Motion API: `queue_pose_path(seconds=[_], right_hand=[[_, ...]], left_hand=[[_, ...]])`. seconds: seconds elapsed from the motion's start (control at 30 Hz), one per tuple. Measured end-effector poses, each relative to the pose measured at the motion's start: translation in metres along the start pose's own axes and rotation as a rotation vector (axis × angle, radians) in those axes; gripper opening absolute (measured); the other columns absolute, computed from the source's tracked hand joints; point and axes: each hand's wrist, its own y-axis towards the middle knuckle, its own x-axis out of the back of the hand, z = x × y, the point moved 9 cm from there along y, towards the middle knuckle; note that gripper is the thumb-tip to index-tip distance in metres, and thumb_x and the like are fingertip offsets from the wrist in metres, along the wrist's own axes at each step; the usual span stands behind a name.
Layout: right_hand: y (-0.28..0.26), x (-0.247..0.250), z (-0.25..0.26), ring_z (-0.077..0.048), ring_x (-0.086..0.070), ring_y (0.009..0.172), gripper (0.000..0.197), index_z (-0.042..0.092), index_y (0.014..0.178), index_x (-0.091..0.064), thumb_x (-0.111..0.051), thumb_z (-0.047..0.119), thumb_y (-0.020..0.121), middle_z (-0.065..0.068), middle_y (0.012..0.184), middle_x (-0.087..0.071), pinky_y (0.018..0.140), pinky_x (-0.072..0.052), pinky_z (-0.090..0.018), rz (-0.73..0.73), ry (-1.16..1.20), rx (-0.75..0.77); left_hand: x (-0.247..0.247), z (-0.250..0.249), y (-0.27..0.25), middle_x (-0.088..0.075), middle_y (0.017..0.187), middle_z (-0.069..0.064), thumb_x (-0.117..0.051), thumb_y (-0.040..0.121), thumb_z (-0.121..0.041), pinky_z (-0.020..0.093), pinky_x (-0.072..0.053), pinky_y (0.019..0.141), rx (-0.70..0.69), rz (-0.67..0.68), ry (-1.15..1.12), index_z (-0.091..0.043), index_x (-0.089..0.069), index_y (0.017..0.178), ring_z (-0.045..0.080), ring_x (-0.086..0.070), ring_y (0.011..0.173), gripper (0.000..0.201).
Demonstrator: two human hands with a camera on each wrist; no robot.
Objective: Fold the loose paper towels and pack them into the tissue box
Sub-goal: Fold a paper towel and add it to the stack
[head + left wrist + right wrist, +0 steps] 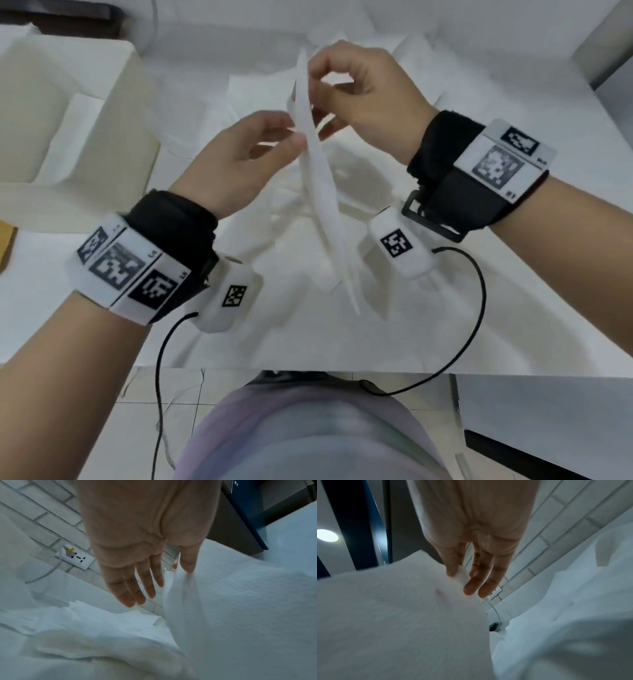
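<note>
Worktop (513, 308) first: a white surface strewn across its middle and far edge with loose paper towels (260, 92), crumpled and overlapping. At its left edge stands the tissue box (68, 113), cream-coloured, its open top showing a white sheet inside; how full it is I cannot tell.

Above the heap, near the middle of the worktop, one paper towel (322, 192) hangs lifted clear, seen almost edge-on as a long narrow strip. The right hand (370, 99) pinches its upper edge between thumb and fingers; in the right wrist view the thumb and a fingertip are clamped on a corner of the sheet. The left hand (246, 161) takes the same sheet a little lower, thumb against forefinger on the paper, while the left wrist view shows its other fingers straight and spread beside it.

The step in hand looks like squaring this sheet before the fold. To do it well, I would judge the two pinches should sit on matching corners, the sheet be drawn just taut so the edges line up, then laid on a bare part of the worktop near the front edge and creased flat. Pull gently: thin paper tears, and a crooked first fold will not fit the box.
</note>
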Motion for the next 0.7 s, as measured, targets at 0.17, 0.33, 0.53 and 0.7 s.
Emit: queue_pose_path(seconds=[0.17, 0.33, 0.53, 0.7], right_hand=[[0.008, 0.027, 0.012, -0.002, -0.059, 0.051, 0.011, 0.013, 0.088, -0.053, -0.045, 0.016, 0.095, 0.011, 0.084, -0.054, 0.056, -0.052, -0.02, -0.315, -0.093, -0.007], [0.006, 0.014, 0.005, -0.003, -0.059, 0.092, 0.031, 0.007, 0.12, -0.051, -0.031, 0.021, 0.102, 0.016, 0.107, -0.061, 0.077, -0.044, -0.025, -0.022, -0.41, -0.444], [-0.004, 0.026, 0.036, 0.004, -0.044, 0.063, 0.017, 0.019, 0.081, -0.048, -0.047, 0.032, 0.092, 0.017, 0.072, -0.052, 0.07, -0.039, -0.016, -0.285, -0.461, 0.004], [-0.063, -0.079, -0.044, -0.016, -0.045, 0.088, 0.051, 0.021, 0.119, -0.044, -0.064, 0.045, 0.078, 0.002, 0.115, -0.04, 0.069, -0.04, -0.031, 0.615, -0.94, -0.073]], left_hand=[[0.0, -0.004, 0.002, -0.056, 0.126, -0.012, -0.046, 0.056, -0.075, 0.035, -0.043, 0.1, 0.087, -0.004, -0.299, -0.043, -0.044, 0.123, 0.013, -0.061, 0.11, 0.074], [0.002, -0.014, 0.002, -0.069, 0.101, -0.011, -0.068, 0.059, -0.047, 0.03, -0.051, 0.087, -0.001, -0.014, -0.248, -0.025, -0.06, 0.112, 0.011, -0.066, 0.096, 0.058], [0.047, 0.004, -0.001, -0.053, 0.069, -0.007, -0.045, 0.083, -0.028, 0.028, -0.043, 0.069, 0.031, -0.32, -0.037, -0.025, -0.053, 0.064, 0.009, -0.054, 0.063, 0.021], [0.086, 0.029, -0.009, -0.059, 0.073, -0.002, -0.045, 0.074, -0.017, 0.039, -0.048, 0.074, 0.135, -0.387, -0.006, -0.025, -0.06, 0.064, 0.023, -0.058, 0.076, 0.02]])
